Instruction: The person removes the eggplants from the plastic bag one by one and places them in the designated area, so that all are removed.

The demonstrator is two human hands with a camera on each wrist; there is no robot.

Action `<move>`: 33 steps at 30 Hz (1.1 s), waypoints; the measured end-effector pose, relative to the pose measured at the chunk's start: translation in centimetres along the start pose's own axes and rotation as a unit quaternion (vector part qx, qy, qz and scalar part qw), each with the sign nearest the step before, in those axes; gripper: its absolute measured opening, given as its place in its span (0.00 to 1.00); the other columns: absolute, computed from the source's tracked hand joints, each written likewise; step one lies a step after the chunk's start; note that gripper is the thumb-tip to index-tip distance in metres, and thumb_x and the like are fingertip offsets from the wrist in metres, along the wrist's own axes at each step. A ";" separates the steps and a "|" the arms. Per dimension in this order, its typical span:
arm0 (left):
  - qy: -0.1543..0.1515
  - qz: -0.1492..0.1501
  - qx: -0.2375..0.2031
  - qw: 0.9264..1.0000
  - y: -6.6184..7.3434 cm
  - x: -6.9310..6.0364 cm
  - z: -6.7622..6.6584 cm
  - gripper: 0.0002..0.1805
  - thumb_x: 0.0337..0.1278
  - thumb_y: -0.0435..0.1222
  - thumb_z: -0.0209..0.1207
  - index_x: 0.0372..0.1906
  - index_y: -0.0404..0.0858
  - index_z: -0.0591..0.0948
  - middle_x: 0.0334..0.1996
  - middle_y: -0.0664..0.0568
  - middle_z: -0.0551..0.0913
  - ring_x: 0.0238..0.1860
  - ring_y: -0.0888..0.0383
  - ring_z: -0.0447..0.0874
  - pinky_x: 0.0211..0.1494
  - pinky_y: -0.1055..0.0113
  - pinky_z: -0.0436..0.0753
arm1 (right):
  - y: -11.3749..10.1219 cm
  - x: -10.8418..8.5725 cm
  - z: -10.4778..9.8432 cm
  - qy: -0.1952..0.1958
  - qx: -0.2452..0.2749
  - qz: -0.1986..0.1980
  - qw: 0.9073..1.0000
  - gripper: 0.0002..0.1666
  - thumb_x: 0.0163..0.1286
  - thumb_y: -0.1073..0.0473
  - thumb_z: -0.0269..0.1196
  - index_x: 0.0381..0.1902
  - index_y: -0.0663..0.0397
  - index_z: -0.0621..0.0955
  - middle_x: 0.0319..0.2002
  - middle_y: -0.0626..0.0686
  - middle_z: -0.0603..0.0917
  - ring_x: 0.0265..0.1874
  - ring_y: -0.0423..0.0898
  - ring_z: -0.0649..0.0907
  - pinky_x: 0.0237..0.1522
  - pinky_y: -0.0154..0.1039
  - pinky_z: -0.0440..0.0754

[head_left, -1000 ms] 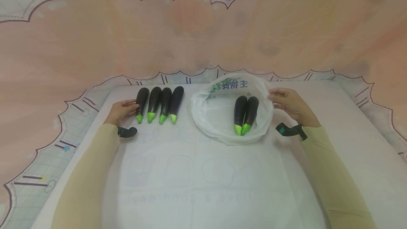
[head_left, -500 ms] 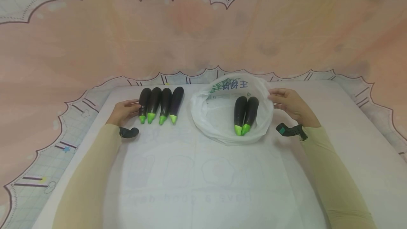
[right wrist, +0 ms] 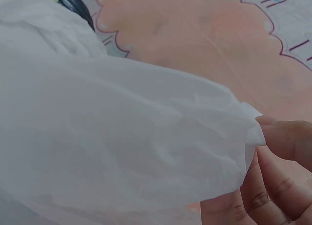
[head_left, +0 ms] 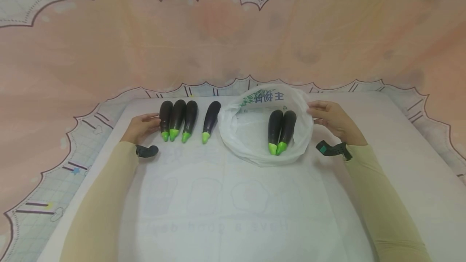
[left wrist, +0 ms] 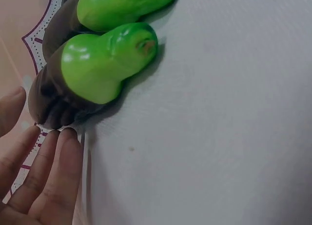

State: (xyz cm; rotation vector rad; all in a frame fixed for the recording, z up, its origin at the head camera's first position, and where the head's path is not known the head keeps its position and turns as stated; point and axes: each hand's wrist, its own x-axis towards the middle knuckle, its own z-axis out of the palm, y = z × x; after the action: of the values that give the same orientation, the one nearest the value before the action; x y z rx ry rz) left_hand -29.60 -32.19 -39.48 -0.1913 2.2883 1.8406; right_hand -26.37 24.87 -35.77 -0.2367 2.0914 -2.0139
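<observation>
In the head view my left hand (head_left: 140, 127) is beside the leftmost of three dark eggplants (head_left: 165, 118) with green stem ends. The left wrist view has its fingertips at the side of this eggplant (left wrist: 105, 64), fingers extended and not wrapped round it. Another eggplant (head_left: 211, 120) lies apart to the right, against or very near the white plastic bag (head_left: 233, 140). Two more eggplants (head_left: 275, 130) lie side by side inside the spread bag. My right hand (head_left: 333, 120) pinches the bag's right rim between thumb and fingers, as the right wrist view shows of the bag (right wrist: 146, 127).
A white cloth (head_left: 218, 197) with faint printed shapes and lettering covers the table. Behind it hangs a peach curtain (head_left: 218, 43) with a scalloped border. Dark wrist-worn camera mounts (head_left: 147, 151) sit at both wrists.
The leftmost eggplant has slid right, up to its neighbour, with my left hand following slightly. The rightmost eggplant of the row has rolled right to the bag. My right hand stays put.
</observation>
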 end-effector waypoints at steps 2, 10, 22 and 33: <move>0.001 0.004 0.008 1.000 0.0 -0.1 -0.1 0.35 0.63 0.31 0.55 0.70 0.26 0.54 0.28 0.74 0.78 0.34 0.77 0.80 0.51 0.78 0.82 | -0.1 -0.1 0.0 0.001 -0.006 0.001 1.000 0.11 0.68 0.65 0.58 0.36 0.40 0.82 0.36 0.38 0.84 0.34 0.34 0.82 0.36 0.27 0.83; 0.005 -0.001 0.038 0.999 -0.1 -0.2 -0.6 0.34 0.65 0.35 0.53 0.71 0.29 0.54 0.36 0.71 0.76 0.36 0.78 0.79 0.54 0.77 0.81 | -0.1 0.0 0.2 -0.004 0.010 -0.003 1.000 0.10 0.67 0.65 0.58 0.36 0.43 0.82 0.36 0.39 0.85 0.34 0.35 0.83 0.37 0.28 0.84; 0.001 0.020 0.046 0.999 0.4 -1.1 -1.8 0.34 0.67 0.38 0.51 0.71 0.31 0.54 0.55 0.56 0.78 0.40 0.79 0.79 0.69 0.61 0.69 | -0.3 -0.1 0.1 -0.002 -0.013 0.001 1.000 0.09 0.67 0.63 0.59 0.36 0.41 0.82 0.36 0.38 0.85 0.35 0.35 0.82 0.37 0.27 0.84; 0.008 0.037 0.086 0.996 1.6 -2.0 -1.4 0.32 0.69 0.41 0.49 0.72 0.33 0.55 0.64 0.52 0.72 0.43 0.80 0.75 0.72 0.56 0.66 | -0.5 -0.2 -0.1 -0.009 -0.012 -0.001 1.000 0.10 0.68 0.64 0.58 0.36 0.42 0.83 0.36 0.38 0.85 0.35 0.34 0.82 0.37 0.27 0.84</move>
State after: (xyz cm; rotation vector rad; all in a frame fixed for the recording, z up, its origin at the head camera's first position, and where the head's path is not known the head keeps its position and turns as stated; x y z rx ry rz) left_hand -28.11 -33.23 -37.25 -0.0957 2.4813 1.6680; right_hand -26.19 25.01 -35.29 -0.2611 2.1055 -1.9814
